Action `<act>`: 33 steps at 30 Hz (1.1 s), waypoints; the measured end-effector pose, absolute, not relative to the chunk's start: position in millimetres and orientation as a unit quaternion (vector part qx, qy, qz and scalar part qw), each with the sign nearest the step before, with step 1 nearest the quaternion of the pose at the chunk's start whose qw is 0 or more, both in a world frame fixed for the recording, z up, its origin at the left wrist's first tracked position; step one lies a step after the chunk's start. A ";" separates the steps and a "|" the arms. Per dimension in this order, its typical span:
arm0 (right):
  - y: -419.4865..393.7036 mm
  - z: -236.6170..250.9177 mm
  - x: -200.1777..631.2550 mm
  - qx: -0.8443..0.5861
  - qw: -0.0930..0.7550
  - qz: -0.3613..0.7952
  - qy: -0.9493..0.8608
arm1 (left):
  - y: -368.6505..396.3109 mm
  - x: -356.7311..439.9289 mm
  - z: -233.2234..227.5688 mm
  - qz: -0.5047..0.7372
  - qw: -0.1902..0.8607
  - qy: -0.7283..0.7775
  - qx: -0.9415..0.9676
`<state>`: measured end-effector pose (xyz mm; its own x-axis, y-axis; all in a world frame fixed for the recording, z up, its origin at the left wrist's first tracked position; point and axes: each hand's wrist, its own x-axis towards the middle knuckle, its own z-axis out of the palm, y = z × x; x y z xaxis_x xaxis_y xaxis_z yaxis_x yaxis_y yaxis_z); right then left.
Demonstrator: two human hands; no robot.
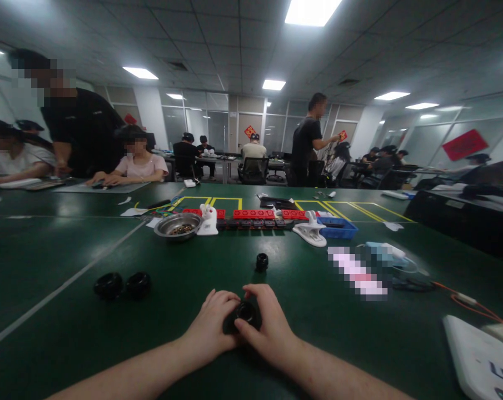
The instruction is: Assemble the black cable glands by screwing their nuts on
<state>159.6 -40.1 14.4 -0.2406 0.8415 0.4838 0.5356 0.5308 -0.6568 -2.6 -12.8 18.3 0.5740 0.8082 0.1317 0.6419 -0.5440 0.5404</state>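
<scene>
A small black ring-shaped part (243, 315) is pinched between the left hand (212, 328) and the right hand (268, 328), low on the table (318, 311) directly before the body. Both hands are equally near, fingers curled round it.

I see a dark green tabletop (46, 250) with pale lines across it. Near the front edge two black rings (121, 285) lie side by side, left of centre, and a small black cap (262, 261) sits further in. Toward the far edge stand a metal bowl (178, 225), a row of red blocks (255, 214) and a blue tray (338, 228). A white device (478, 355) lies at the front right corner.
</scene>
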 end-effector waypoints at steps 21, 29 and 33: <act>-37.2 11.1 158.1 -0.429 0.412 0.168 -0.786 | -10.1 -6.1 10.0 0.187 0.234 0.413 0.860; -37.8 10.1 161.8 -0.414 0.410 0.161 -0.796 | -10.7 -4.5 13.5 0.177 0.230 0.419 0.860; -36.0 8.3 160.6 -0.437 0.418 0.156 -0.781 | -10.8 -4.4 14.3 0.182 0.225 0.417 0.861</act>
